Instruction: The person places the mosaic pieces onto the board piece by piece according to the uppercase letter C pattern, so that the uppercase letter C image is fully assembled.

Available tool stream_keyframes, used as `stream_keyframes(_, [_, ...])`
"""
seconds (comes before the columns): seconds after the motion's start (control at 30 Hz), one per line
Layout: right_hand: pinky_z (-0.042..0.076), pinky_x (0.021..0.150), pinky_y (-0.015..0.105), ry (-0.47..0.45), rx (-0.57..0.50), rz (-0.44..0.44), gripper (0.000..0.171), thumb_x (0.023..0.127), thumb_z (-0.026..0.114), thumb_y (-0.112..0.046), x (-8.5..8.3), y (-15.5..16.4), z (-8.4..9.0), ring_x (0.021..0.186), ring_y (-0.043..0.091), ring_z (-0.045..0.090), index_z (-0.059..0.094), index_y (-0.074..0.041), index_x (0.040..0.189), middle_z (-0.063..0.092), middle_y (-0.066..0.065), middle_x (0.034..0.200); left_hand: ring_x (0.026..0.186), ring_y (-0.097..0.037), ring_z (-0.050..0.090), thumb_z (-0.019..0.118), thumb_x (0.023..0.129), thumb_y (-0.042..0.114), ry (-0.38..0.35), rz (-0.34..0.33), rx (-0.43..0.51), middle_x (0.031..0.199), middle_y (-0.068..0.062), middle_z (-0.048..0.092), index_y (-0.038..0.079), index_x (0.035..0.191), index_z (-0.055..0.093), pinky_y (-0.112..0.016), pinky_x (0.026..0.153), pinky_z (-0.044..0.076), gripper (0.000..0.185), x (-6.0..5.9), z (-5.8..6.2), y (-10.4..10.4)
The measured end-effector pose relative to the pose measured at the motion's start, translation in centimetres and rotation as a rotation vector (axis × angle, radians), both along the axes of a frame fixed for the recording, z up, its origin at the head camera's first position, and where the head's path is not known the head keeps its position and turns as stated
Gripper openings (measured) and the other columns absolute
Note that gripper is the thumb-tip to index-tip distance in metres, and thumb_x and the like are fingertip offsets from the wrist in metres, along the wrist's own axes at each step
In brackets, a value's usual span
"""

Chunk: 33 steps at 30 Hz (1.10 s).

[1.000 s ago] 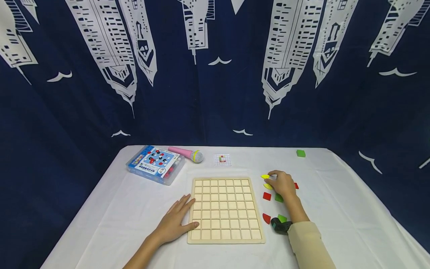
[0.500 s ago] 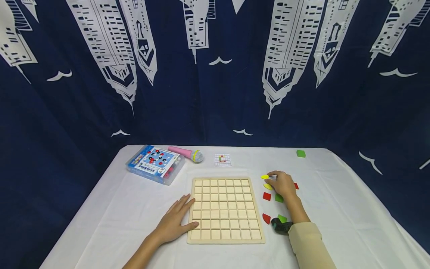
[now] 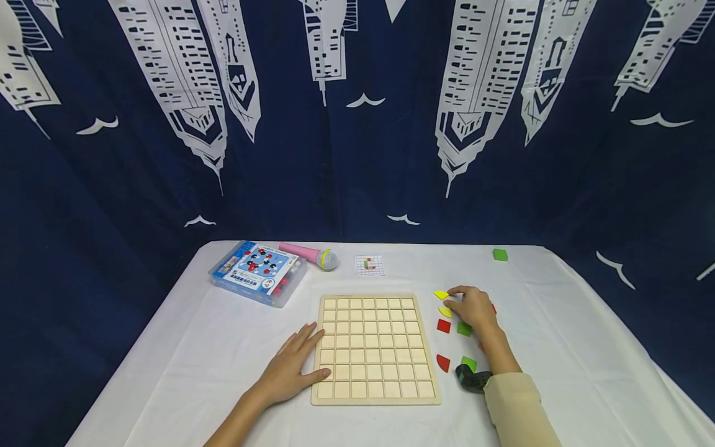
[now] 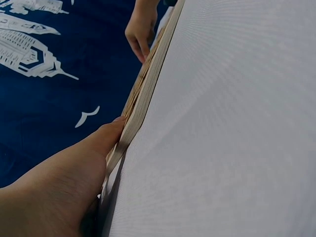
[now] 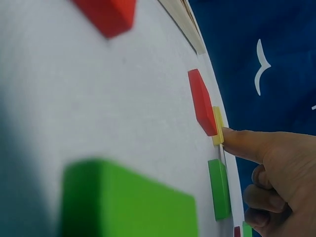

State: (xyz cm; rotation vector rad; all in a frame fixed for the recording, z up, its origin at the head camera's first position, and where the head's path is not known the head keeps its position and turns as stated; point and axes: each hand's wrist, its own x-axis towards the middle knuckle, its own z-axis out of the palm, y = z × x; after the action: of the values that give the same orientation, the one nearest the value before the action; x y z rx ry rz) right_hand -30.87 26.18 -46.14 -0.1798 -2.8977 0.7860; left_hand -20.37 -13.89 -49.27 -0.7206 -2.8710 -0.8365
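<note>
My left hand point(image 3: 293, 372) rests at the left edge of a wooden grid board point(image 3: 373, 347), its thumb over the rim; the left wrist view shows the thumb on the board's side. Out to the right of the board, my right hand point(image 3: 473, 307) reaches in among small coloured tiles. Its index fingertip is right at a yellow quarter-round tile point(image 3: 441, 295), and its thumb is close over a second yellow tile point(image 3: 445, 311). Finger and thumb stand apart. From the right wrist, a yellow tile point(image 5: 218, 125) shows at the fingertip, partly behind a red tile point(image 5: 201, 102).
Below the hand lie a red square tile point(image 3: 444, 326), a green tile point(image 3: 464, 329), a red quarter-round tile point(image 3: 443, 363) and another green tile point(image 3: 468, 364). A green tile point(image 3: 499, 254) sits far right. A pattern card point(image 3: 370, 266), pink microphone point(image 3: 304, 252) and plastic case point(image 3: 258, 273) stand behind.
My right hand has shifted slightly right and toward me, its fingers drawing off the upper yellow tile, which now shows more of its face. My left hand has stayed put.
</note>
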Motion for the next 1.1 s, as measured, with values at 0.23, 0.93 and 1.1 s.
stream_keyframes(0.23, [0.037, 0.052, 0.028, 0.014, -0.014, 0.012, 0.026, 0.078, 0.073, -0.022, -0.1, -0.2, -0.1, 0.071, 0.023, 0.047, 0.07, -0.005, 0.097, 0.057, 0.013, 0.084, 0.138, -0.024, 0.016, 0.057, 0.082, 0.058, 0.002, 0.001, 0.002, 0.151, -0.007, 0.023, 0.014, 0.144, 0.033, -0.043, 0.111, 0.016, 0.08, 0.0, -0.1, 0.0])
stream_keyframes(0.93, [0.023, 0.036, 0.023, 0.278, -0.073, 0.178, 0.03, 0.077, 0.075, -0.023, 2.1, -4.8, 1.3, 0.04, 0.011, 0.026, 0.07, -0.005, 0.1, 0.035, -0.001, 0.049, 0.139, -0.024, 0.015, 0.054, 0.083, 0.06, -0.006, -0.001, -0.007, 0.151, -0.008, 0.022, 0.013, 0.144, 0.033, -0.044, 0.111, 0.016, 0.08, 0.0, -0.3, 0.0])
stream_keyframes(1.1, [0.023, 0.036, 0.021, 0.321, -0.103, 0.233, 0.029, 0.078, 0.075, -0.024, 3.4, -7.3, 2.6, 0.042, 0.009, 0.026, 0.07, -0.006, 0.1, 0.034, -0.004, 0.048, 0.138, -0.025, 0.016, 0.055, 0.083, 0.059, 0.0, 0.007, 0.006, 0.151, -0.007, 0.023, 0.013, 0.144, 0.033, -0.045, 0.11, 0.017, 0.08, 0.0, -0.3, -0.2])
